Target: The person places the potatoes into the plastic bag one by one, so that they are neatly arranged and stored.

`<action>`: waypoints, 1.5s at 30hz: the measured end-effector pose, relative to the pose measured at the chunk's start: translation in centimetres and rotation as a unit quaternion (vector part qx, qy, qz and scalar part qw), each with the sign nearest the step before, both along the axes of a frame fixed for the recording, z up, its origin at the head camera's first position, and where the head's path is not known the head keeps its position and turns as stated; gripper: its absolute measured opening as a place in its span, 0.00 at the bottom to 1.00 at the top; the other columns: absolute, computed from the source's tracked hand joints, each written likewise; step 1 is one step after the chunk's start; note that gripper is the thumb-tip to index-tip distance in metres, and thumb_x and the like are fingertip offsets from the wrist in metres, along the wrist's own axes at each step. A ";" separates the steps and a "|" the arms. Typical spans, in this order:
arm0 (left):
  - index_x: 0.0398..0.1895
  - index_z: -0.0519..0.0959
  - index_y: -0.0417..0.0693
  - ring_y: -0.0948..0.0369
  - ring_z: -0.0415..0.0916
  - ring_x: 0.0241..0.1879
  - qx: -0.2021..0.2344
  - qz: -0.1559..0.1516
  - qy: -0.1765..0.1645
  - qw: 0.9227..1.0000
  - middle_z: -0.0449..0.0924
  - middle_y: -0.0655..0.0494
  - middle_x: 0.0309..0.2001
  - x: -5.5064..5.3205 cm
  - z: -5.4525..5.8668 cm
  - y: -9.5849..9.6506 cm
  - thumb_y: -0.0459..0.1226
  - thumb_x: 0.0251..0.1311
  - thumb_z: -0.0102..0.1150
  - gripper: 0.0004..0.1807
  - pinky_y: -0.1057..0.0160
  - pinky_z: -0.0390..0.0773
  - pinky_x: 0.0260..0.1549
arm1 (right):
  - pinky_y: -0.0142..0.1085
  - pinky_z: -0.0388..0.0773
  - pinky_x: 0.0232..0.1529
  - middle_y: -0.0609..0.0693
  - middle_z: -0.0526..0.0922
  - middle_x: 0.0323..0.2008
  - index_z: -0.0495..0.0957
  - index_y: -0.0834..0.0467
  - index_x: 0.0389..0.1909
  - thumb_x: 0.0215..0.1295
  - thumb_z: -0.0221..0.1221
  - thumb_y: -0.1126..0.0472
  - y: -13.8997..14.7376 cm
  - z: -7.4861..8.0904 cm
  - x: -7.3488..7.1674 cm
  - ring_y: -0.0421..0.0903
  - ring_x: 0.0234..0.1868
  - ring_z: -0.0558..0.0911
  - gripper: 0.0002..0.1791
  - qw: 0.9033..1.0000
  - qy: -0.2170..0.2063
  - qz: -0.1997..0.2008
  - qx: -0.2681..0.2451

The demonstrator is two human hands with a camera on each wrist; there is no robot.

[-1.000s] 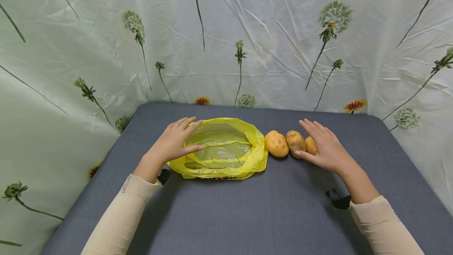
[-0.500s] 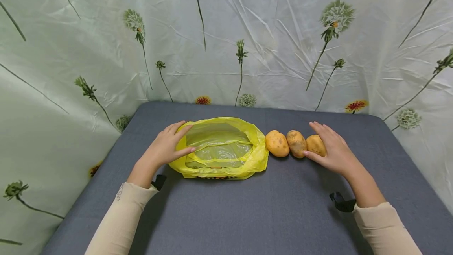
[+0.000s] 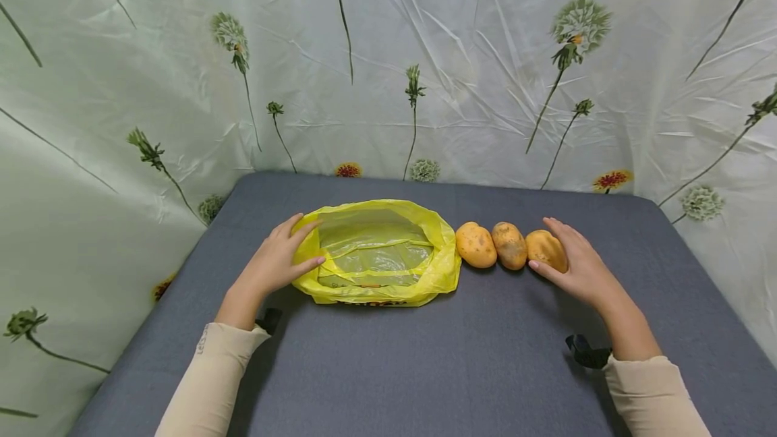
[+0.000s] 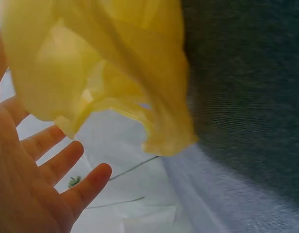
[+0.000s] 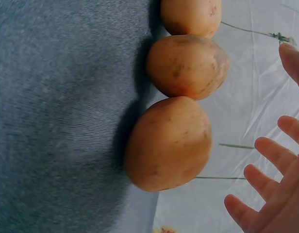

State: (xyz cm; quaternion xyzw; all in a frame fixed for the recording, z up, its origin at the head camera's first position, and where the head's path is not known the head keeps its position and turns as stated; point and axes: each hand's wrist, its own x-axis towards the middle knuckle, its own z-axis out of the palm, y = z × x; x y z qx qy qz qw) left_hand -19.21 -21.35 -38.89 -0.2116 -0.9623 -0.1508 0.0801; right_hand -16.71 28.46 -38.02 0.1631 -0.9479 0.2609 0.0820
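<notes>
On desk (image 3: 394,369), left hand (image 3: 273,258) beside gaping bag (image 3: 446,268), right hand (image 3: 579,268) near three lined-up potatoes (image 3: 510,246), each grip wide, empty; row likely keeps them reachable.

The grey-blue worktop (image 3: 425,369) is enclosed at the back and sides by pale, glossy sheeting (image 3: 479,113), which is printed with dandelion-like heads (image 3: 581,22), green stems (image 3: 414,130) and red-and-yellow blooms (image 3: 349,170). Its creases (image 3: 438,23) are picked out by light.
</notes>
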 end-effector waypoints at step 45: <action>0.57 0.56 0.51 0.57 0.59 0.37 0.450 0.032 -0.172 0.876 0.55 0.52 0.55 0.9 -4.7 -1.4 0.39 0.52 0.52 0.28 0.69 0.66 0.29 | 0.33 0.65 0.34 0.66 0.54 0.53 0.53 0.65 0.57 0.51 0.56 0.60 1.7 -4.9 -0.4 0.61 0.41 0.67 0.34 0.988 -0.024 -0.062 -0.140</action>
